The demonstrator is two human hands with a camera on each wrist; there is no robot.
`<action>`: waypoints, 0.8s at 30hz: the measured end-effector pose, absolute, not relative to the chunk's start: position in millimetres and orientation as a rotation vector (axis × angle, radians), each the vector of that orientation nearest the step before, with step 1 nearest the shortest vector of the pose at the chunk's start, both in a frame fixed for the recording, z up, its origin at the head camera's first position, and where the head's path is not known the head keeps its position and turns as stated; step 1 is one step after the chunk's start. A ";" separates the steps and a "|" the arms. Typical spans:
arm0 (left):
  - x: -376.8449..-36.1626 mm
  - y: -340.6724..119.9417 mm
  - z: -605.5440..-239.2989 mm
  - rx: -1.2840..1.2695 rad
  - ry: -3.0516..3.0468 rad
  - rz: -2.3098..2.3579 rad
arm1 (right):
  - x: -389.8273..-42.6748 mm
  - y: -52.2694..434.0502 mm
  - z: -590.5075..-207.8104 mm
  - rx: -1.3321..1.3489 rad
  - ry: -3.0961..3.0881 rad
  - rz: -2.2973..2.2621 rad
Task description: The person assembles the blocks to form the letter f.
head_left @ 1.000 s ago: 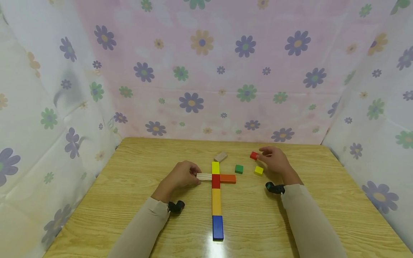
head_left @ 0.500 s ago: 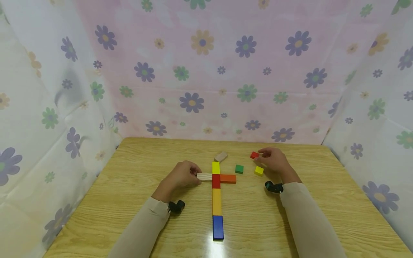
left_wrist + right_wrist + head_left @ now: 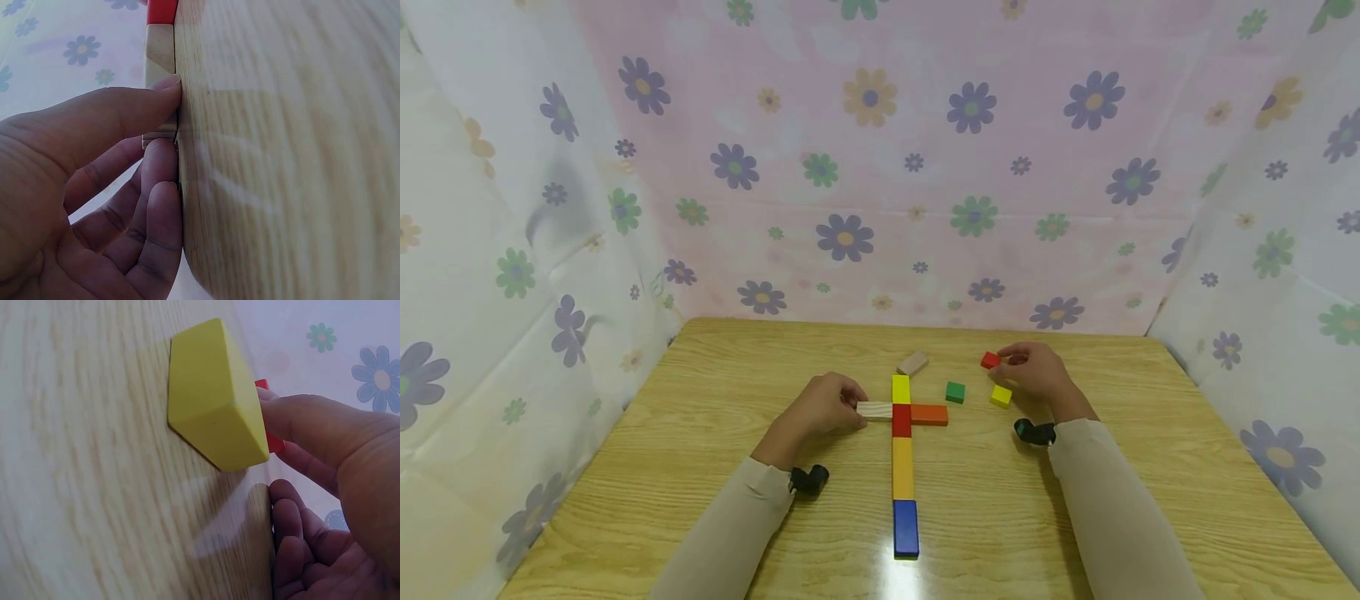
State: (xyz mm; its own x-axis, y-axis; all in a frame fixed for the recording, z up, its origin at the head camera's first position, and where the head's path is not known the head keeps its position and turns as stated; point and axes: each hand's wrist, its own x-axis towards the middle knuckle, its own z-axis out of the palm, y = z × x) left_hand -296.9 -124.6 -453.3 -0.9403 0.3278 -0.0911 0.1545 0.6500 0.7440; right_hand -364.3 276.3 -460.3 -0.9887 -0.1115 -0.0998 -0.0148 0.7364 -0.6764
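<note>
Built on the table is a cross of wooden blocks: a blue block (image 3: 906,529) nearest me, then an orange-yellow block (image 3: 902,469), a red block (image 3: 902,421) and a yellow block (image 3: 901,389) in line, with an orange block (image 3: 929,415) on the right arm. My left hand (image 3: 826,406) pinches the plain wood block (image 3: 876,410) of the left arm, thumb on its near side in the left wrist view. Farther right, my right hand (image 3: 1036,371) has thumb and index finger at a small red block (image 3: 990,360), partly hidden behind the thumb in the right wrist view.
A small yellow block (image 3: 1001,397) lies just in front of my right hand. A green block (image 3: 955,392) sits between it and the cross. Another plain wood block (image 3: 913,363) lies angled behind the cross. Flowered cloth (image 3: 880,167) surrounds the table's back and sides.
My right hand has shifted slightly left, its fingers closer about the small red block. My left hand and the blocks look unmoved.
</note>
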 end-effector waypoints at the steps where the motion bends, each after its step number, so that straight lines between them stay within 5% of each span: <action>1: -296.9 -124.4 -453.5 0.396 2.650 1.167 | -364.2 276.2 -460.6 -0.097 2.802 -1.094; 24: -296.9 -122.6 -455.7 0.383 2.659 1.167 | -363.2 274.8 -460.1 -0.063 2.821 -1.111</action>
State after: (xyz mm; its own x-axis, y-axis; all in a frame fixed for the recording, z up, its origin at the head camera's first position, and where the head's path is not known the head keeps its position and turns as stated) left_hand -296.9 -122.6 -455.7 -0.9436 0.3189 -0.0892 0.1503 0.6524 0.7428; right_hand -363.2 274.8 -460.1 -0.9932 -0.0783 -0.0862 0.0015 0.7314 -0.6820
